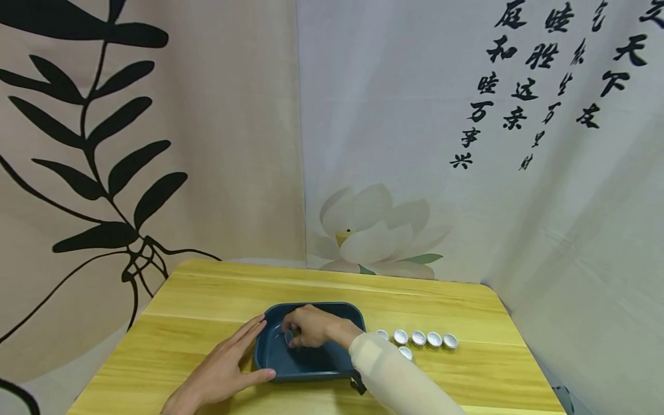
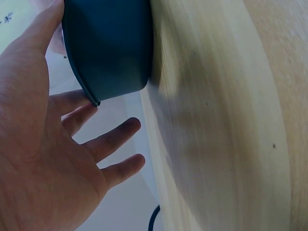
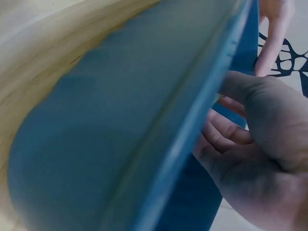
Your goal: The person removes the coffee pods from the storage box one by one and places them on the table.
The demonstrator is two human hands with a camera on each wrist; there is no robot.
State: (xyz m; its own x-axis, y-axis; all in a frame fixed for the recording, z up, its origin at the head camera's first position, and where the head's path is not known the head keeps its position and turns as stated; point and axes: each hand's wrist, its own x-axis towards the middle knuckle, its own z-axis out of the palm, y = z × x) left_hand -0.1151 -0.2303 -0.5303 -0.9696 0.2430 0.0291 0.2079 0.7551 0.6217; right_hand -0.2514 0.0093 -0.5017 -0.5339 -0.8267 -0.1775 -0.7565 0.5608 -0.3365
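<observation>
A dark blue rectangular tray (image 1: 316,369) with raised walls rests on the table. My left hand (image 1: 223,363) spans its left end, fingers fairly straight and spread, thumb near the front left corner. In the left wrist view, some fingers touch the tray's rim (image 2: 79,79) while others stick out free. My right hand (image 1: 313,325) reaches into the left half of the tray. Its fingertips pinch a small round cap-like piece (image 1: 289,336), mostly covered by the fingers. The tray wall (image 3: 115,110) hides that piece in the right wrist view.
Several small round silver caps (image 1: 418,338) lie in a row right of the tray, with one cap (image 1: 406,353) in front of them. The right sleeve (image 1: 399,369) partly covers that side. Printed curtains (image 1: 249,144) stand behind the wooden table (image 1: 218,294).
</observation>
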